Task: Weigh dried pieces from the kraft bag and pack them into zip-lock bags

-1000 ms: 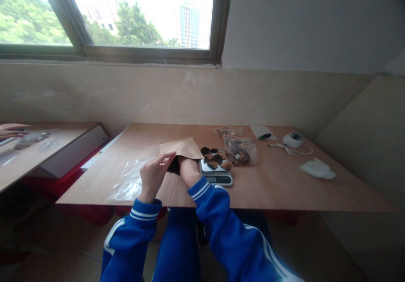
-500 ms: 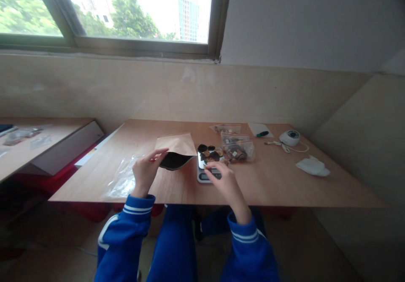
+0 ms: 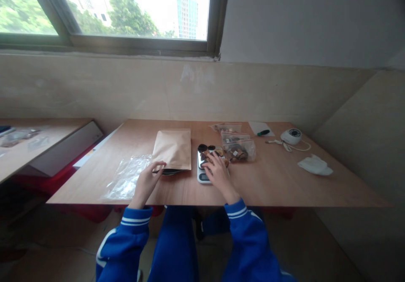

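Observation:
A brown kraft paper bag [image 3: 173, 149] lies on the table with its dark mouth, slightly gaping, towards me. My left hand [image 3: 147, 183] has its thumb and fingers around the near left corner of that mouth. To the right stands a small digital scale [image 3: 200, 169] with a shiny top and a dark display. Several flat dark and tan pieces [image 3: 203, 147] are spread on its top; their kind is unclear. Over the scale's right side is my right hand [image 3: 220, 174], fingers apart and touching or just above the pieces, hiding some of them.
Clear zip bags [image 3: 238, 152] of similar brown pieces lie right of the scale. Behind them are a white paper and a green-handled tool [image 3: 263, 133]. A white dome camera [image 3: 291, 136] with cable and crumpled white tissue [image 3: 315, 165] lie farther right. Clear plastic [image 3: 126, 178] lies left.
The paper bag has come down flat, its mouth much narrower and lower. My left hand has lowered with it. My right hand has moved slightly forward over the scale, its fingers spreading from a pinch.

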The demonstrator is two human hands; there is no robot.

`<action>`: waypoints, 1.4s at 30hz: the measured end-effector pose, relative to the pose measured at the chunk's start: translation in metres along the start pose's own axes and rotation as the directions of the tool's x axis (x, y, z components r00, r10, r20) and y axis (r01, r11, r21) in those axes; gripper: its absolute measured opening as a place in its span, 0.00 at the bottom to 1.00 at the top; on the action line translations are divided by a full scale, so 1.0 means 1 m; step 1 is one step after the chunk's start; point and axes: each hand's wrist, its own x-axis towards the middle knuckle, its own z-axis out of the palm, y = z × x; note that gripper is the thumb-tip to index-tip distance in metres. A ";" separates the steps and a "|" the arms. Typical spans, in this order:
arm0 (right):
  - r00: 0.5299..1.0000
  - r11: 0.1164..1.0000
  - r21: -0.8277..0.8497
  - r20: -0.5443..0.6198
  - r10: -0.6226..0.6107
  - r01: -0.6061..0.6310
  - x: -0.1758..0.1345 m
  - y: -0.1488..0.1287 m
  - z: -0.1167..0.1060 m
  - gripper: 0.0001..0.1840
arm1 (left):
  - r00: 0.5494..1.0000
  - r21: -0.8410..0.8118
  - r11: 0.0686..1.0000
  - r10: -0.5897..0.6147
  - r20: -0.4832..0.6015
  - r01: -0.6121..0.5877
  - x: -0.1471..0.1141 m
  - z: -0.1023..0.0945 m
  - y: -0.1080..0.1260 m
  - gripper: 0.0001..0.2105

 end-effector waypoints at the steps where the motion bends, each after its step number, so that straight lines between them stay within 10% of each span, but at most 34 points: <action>1: 1.000 1.000 0.004 -0.015 0.007 -0.007 -0.001 0.000 0.000 0.12 | 1.000 -0.022 0.999 0.031 0.003 -0.031 -0.003 0.000 -0.002 0.14; 10: 0.991 0.994 0.104 -0.120 0.059 -0.046 -0.022 -0.018 -0.023 0.14 | 0.985 0.097 0.992 -0.059 -0.159 0.075 -0.048 -0.016 -0.025 0.17; 18: 0.954 0.976 0.144 -0.230 0.193 -0.163 -0.094 0.002 -0.071 0.12 | 0.947 0.440 0.841 -0.306 -0.095 0.316 -0.043 -0.021 -0.037 0.18; 27: 0.902 0.957 0.153 -0.324 0.285 -0.247 -0.114 0.027 -0.099 0.12 | 0.934 0.269 0.905 -0.273 -0.229 0.330 -0.038 -0.024 -0.031 0.16; 35: 0.886 0.863 0.434 -0.249 0.391 -0.258 -0.100 -0.005 -0.096 0.11 | 0.749 0.016 0.993 -0.077 -0.658 0.116 -0.048 -0.027 0.045 0.17; 42: 0.897 0.612 0.731 0.000 0.442 -0.301 -0.064 -0.067 -0.078 0.14 | 0.822 -0.081 0.977 0.119 -0.557 -0.196 -0.067 0.005 0.120 0.14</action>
